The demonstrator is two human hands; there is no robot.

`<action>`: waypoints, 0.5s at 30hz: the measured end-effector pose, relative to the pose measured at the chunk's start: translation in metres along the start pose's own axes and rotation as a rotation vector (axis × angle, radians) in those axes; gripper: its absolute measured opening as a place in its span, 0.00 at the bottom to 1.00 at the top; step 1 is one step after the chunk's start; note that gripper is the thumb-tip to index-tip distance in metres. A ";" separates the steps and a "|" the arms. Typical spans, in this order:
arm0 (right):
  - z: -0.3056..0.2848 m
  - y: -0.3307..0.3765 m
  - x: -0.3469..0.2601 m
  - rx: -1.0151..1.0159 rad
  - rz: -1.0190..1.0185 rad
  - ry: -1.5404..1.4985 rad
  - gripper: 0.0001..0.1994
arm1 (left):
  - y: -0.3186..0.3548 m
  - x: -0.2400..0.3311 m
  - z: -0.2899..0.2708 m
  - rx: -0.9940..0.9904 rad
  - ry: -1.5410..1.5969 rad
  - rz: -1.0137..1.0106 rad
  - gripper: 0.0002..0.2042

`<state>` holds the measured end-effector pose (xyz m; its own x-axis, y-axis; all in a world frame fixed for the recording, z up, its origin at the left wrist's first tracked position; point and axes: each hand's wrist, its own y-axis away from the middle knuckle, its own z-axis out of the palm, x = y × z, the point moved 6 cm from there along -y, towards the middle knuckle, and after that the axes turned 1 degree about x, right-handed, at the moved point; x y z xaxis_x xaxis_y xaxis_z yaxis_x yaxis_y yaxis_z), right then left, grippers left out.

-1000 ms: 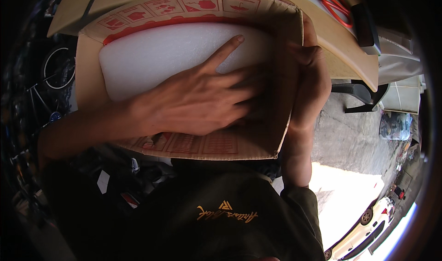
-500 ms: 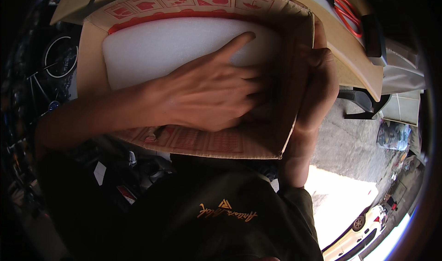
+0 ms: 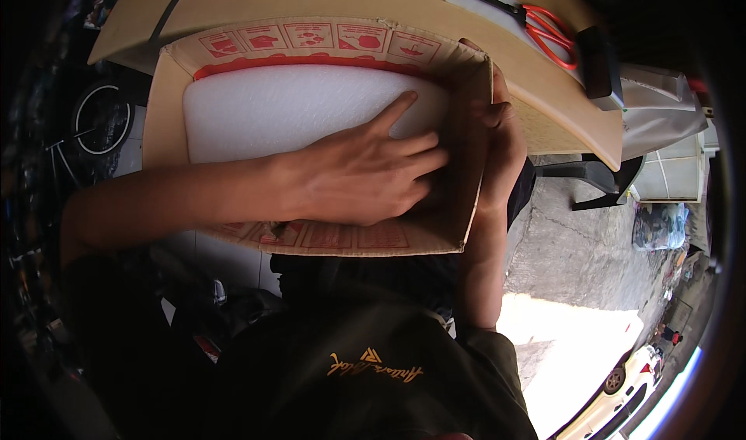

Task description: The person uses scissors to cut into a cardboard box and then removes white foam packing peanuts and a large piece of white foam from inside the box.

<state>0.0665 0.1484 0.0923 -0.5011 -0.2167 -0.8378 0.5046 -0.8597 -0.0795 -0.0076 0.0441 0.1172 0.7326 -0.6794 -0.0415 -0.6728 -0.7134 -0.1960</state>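
Inside a printed cardboard box (image 3: 233, 59), a white foam sheet (image 3: 295, 110) is being pressed by the flat, spread left hand (image 3: 365, 176); the box's side wall is being gripped by the right hand (image 3: 501, 141).

The cardboard box (image 3: 326, 238) is looking matt and papery. The white sheet (image 3: 280, 110) inside is looking soft, maybe foam. At two o'clock, scissors (image 3: 544, 24) are showing shiny orange plastic handles.

A dark shirt (image 3: 365, 378) with a yellow chest emblem is worn; forearms are bare, sleeves ending above the elbow.
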 end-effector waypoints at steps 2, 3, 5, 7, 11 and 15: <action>0.000 -0.001 0.001 0.002 -0.002 -0.057 0.29 | 0.000 0.001 -0.003 0.114 -0.023 0.024 0.06; 0.001 0.000 0.001 0.028 -0.002 -0.033 0.28 | 0.000 0.002 -0.004 0.131 -0.025 0.039 0.05; 0.002 0.002 -0.002 0.079 -0.003 0.014 0.28 | 0.002 0.004 -0.006 0.167 -0.029 0.069 0.05; 0.003 0.002 -0.004 0.058 -0.015 0.058 0.28 | 0.003 0.005 -0.007 0.175 -0.016 0.075 0.05; 0.006 0.003 -0.003 0.051 -0.013 0.045 0.27 | 0.006 0.005 -0.003 0.069 -0.067 0.107 0.07; 0.010 0.006 -0.002 0.069 -0.002 0.079 0.26 | 0.010 0.007 0.003 -0.062 -0.024 0.093 0.05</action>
<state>0.0637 0.1393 0.0989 -0.4436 -0.1800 -0.8780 0.4526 -0.8905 -0.0461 -0.0088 0.0328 0.1122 0.6681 -0.7397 -0.0805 -0.7428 -0.6569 -0.1291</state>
